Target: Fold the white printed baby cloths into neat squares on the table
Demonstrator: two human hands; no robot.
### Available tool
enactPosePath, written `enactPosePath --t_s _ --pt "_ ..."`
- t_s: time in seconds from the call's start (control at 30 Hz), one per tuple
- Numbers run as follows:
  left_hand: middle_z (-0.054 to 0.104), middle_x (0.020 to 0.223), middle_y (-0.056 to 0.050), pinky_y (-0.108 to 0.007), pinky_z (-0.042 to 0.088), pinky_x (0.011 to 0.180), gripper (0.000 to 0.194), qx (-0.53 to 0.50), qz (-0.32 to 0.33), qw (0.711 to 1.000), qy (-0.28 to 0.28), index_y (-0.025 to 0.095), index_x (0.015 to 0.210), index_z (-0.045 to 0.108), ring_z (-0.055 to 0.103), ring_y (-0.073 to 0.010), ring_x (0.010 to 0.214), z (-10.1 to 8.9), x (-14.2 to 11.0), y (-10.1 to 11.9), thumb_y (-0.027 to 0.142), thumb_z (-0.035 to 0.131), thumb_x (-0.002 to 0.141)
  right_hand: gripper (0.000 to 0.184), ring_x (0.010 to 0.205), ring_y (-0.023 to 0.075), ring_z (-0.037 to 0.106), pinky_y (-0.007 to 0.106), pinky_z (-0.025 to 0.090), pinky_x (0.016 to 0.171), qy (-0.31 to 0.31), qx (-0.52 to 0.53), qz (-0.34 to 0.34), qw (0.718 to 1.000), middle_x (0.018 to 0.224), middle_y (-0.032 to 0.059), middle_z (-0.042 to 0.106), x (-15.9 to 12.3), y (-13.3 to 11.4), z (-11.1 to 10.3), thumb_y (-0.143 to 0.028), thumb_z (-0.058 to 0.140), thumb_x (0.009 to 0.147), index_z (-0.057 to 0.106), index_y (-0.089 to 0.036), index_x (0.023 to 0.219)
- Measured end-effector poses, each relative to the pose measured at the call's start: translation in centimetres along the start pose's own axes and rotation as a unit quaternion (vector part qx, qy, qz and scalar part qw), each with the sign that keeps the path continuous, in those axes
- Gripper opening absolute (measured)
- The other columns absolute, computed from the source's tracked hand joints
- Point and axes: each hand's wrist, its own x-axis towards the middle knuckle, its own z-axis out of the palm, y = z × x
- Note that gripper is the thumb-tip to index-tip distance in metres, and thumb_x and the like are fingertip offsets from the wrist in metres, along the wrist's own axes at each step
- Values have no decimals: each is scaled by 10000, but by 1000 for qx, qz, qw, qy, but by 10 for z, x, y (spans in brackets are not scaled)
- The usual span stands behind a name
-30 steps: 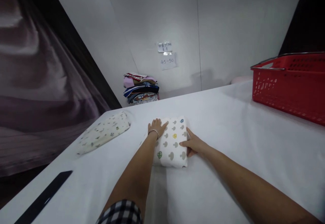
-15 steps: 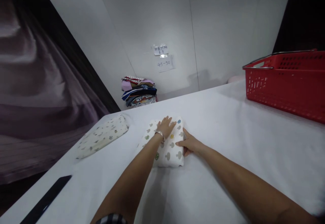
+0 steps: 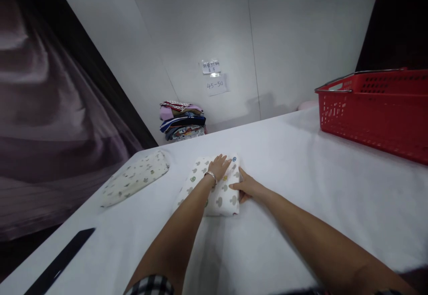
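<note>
Head view: mushroom-print cloth (image 3: 219,195) lay folded on the white table (image 3: 284,165), just below frame centre. Step in hand, by my reading: flattening and squaring the fold. Next move seemed to call for even pressure and a steady edge. Cloth lay directly under the left hand (image 3: 219,167), palm down, fingers slightly apart; right hand (image 3: 249,185) clamped its right edge, thumb on top.

Since a second ago, the left hand (image 3: 219,168) has slid rightward across the folded mushroom-print cloth (image 3: 198,173) towards its blue mushroom (image 3: 234,159), so that a green mushroom (image 3: 193,179) now shows left of the forearm (image 3: 179,228).
</note>
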Motion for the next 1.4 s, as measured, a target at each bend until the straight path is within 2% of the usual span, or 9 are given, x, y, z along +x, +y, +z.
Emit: enactPosePath --t_s 0.17,0.27,0.4,0.6,0.7,0.8,1.1,1.27,1.4 --pt "162 1513 -12 -497 97 1107 606 8 19 1000 -18 294 1402 277 115 -230 1391 8 -9 2 574 236 866 1121 449 126 548 349 546 500 12 -55 -1 998 774 30 639 3 3 -1 -327 724 693 -102 -220 1443" --pt "183 1508 -2 -505 117 1100 580 1 20 1000 -21 315 1392 297 143 -235 1385 11 -11 4 561 247 869 1135 462 127 559 352 552 516 8 -48 -4 999 833 44 647 2 2 -1 -334 733 686 -106 -233 1444" --pt "277 1478 16 -402 177 1105 504 -20 19 1000 0 311 1348 390 193 -188 1374 0 -17 -4 477 203 910 1094 478 114 559 340 552 524 3 -52 -2 999 874 48 651 -2 -1 -1 -343 743 679 -34 -261 1445" --pt "274 1479 -8 -431 182 1095 521 -18 -91 995 41 303 1288 459 206 -226 1368 -19 -58 -61 556 296 863 1015 509 137 577 319 542 482 -5 -62 -3 998 884 75 649 -7 -2 -2 -356 718 703 19 -268 1434" --pt "362 1433 -79 -413 283 1044 555 -19 -167 984 52 234 1276 479 327 -267 1312 -18 -84 -91 550 344 840 1046 548 146 593 329 554 504 -4 -54 4 999 949 99 642 -6 -1 -2 -359 722 701 -19 -271 1435" --pt "505 1316 -121 -360 388 951 594 -38 -220 973 66 179 1254 502 481 -268 1192 -11 -105 -106 561 306 843 1090 572 149 601 336 560 514 5 -59 10 998 1011 107 631 -5 0 -1 -390 719 701 -83 -293 1433" --pt "646 1076 -143 -355 450 796 604 -97 -283 949 103 164 1008 624 599 -278 984 8 -118 -108 603 247 837 1087 605 178 613 333 538 462 20 -170 4 985 1128 138 572 -24 -8 16 -489 679 709 -123 -340 1428" --pt "660 1055 -115 -324 445 772 518 -115 -276 948 109 190 952 633 603 -259 970 7 -118 -112 586 326 821 1122 700 197 638 348 558 526 11 -130 16 991 1224 137 519 -26 -4 16 -418 718 691 -124 -345 1428" --pt "659 1057 -120 -322 438 775 496 -126 -272 948 105 184 947 635 599 -263 981 6 -119 -113 574 358 816 1124 653 193 637 330 541 504 20 -140 15 990 1110 116 588 -22 1 14 -418 715 691 -123 -318 1433"
